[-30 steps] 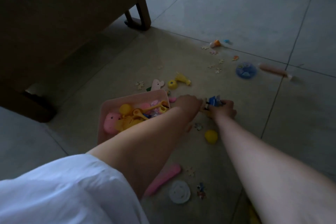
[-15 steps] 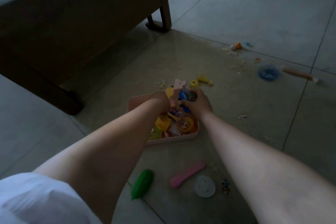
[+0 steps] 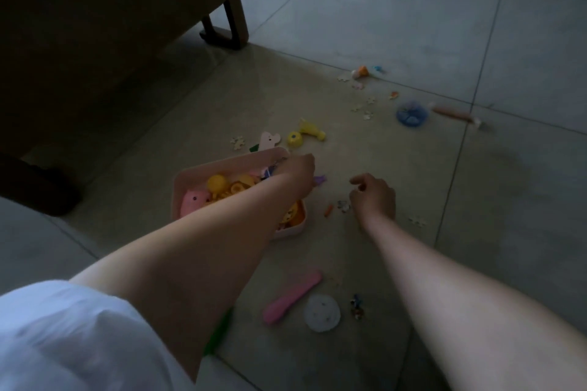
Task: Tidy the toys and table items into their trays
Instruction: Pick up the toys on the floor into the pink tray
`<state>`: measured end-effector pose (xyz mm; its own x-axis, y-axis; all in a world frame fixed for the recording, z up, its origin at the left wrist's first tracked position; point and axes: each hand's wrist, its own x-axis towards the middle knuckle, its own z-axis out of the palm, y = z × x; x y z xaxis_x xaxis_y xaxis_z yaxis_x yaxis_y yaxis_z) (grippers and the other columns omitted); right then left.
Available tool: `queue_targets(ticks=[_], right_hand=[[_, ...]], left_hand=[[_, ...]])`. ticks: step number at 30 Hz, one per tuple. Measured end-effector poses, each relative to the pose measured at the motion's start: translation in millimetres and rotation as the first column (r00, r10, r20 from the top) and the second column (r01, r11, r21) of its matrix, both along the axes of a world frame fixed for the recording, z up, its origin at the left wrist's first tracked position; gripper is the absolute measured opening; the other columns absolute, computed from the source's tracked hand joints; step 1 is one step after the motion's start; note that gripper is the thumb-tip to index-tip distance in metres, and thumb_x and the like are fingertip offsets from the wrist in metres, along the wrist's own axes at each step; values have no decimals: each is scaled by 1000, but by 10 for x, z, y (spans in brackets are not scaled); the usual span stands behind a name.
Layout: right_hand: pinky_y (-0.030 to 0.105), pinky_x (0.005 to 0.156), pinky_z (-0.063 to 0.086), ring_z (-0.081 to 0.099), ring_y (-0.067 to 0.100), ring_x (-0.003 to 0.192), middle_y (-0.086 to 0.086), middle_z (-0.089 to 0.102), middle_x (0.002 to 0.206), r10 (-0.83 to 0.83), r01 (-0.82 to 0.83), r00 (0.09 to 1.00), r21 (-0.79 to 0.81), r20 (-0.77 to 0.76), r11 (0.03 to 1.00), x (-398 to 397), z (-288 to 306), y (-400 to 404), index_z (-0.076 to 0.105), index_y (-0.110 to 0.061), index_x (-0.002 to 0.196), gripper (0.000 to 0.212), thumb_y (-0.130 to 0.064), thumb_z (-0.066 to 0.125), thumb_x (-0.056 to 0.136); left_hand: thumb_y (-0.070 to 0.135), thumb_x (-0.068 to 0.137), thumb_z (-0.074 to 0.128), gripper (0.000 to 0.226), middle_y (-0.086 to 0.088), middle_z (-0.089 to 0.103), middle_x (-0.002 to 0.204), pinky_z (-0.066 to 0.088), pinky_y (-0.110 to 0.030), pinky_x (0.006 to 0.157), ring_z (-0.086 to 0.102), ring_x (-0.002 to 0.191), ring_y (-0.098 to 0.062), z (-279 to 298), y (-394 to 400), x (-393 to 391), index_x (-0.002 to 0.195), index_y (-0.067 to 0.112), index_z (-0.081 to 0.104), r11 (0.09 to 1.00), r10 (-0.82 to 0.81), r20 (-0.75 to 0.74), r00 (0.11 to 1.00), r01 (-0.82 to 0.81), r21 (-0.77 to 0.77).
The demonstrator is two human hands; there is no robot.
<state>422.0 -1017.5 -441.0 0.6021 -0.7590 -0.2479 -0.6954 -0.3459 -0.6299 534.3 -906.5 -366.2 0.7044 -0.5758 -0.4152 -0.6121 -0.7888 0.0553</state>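
Note:
A pink tray (image 3: pixel 222 162) sits on the floor, filled with yellow and pink toys, among them a pink animal (image 3: pixel 193 200). My left hand (image 3: pixel 298 171) reaches over the tray's far right corner, its fingers curled down on a small purple toy (image 3: pixel 319 181). My right hand (image 3: pixel 373 197) hovers just right of the tray with loosely curled fingers and holds nothing. A puzzle piece (image 3: pixel 343 205) and a small orange piece (image 3: pixel 328 209) lie on the floor beside it.
Near me lie a pink flat stick (image 3: pixel 292 298), a white disc (image 3: pixel 321 313) and a green toy (image 3: pixel 219 330). Beyond the tray are yellow toys (image 3: pixel 308 133), a blue disc (image 3: pixel 412 114), a toy rolling pin (image 3: pixel 454 113) and scattered puzzle pieces (image 3: pixel 368 114). Dark wooden furniture (image 3: pixel 228 28) stands at left.
My right hand carried blue toys to the tray, let them go there, and has drawn back to the floor on the right, holding nothing. My left hand stayed at the tray's far edge.

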Motion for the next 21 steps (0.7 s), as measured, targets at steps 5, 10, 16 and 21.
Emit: queue_targets(ticks=[5,10,16,21], right_hand=[[33,97,46,51,32,118,9,48,126,131,-126,955,35,-267,991,-346,-157,-126,65,-33,107,38,-42,78,72],[32,96,45,54,35,113,14,42,125,123,-114,958,51,-260,992,-476,-293,-174,57,-27,116,36,-26,68,81],[31,94,43,56,34,113,14,45,126,31,-6,983,133,-181,991,-360,-280,-292,58,-25,116,36,-30,70,83],[29,90,43,57,32,112,13,50,124,-5,33,988,180,-154,983,-275,-279,-338,57,-26,120,43,-32,71,80]], left_hand=[[27,93,61,40,-13,55,128,50,-39,90,54,116,-31,-147,-329,-215,127,10,49,995,-101,-100,990,98,-36],[9,85,66,43,-15,56,129,49,-37,88,56,118,-31,-387,-463,-310,127,4,56,966,-225,-75,971,233,114],[8,95,50,32,-16,54,133,45,-39,98,53,124,-31,-710,-606,-426,125,1,58,962,-190,-51,980,196,192],[8,93,53,33,-18,55,133,42,-40,103,52,124,-34,-859,-720,-511,124,-1,58,970,-173,-114,978,190,154]])
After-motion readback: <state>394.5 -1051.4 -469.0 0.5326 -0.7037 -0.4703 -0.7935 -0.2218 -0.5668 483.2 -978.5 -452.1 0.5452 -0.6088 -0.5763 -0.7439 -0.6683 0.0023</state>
